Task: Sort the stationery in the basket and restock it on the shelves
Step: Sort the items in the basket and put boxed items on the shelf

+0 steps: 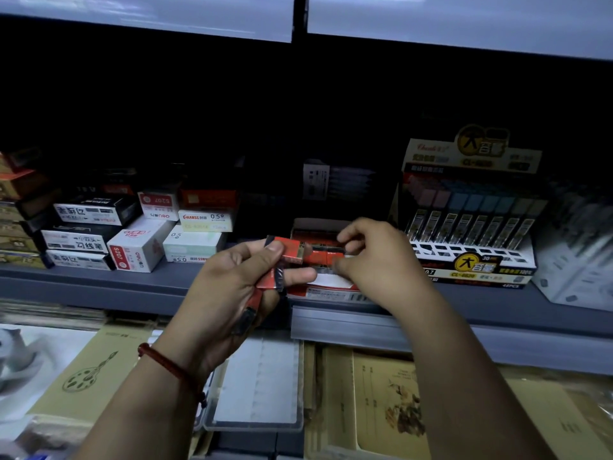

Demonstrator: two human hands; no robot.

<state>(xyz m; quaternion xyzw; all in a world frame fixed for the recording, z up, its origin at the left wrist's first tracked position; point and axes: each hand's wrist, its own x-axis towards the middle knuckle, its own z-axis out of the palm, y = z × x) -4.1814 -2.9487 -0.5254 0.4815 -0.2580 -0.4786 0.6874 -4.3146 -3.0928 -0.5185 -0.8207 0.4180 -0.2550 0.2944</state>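
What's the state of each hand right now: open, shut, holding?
Left hand: grips a bunch of small red packs.
Right hand: pinches one red pack in front of the open box.

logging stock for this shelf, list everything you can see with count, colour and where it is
red packs: several, red, held in front of the open box
open box: one, red and white, on the shelf behind the hands
tube display: one, yellow and black, right of the open box
small boxes: a stack, white, black and red, left end of the shelf
shelf: one, grey, mid-frame
notebooks: several, tan, lower level
clear case: one, see-through, lower level
bracelet: one, red, left wrist
left hand: grips the red packs
right hand: pinches one red pack
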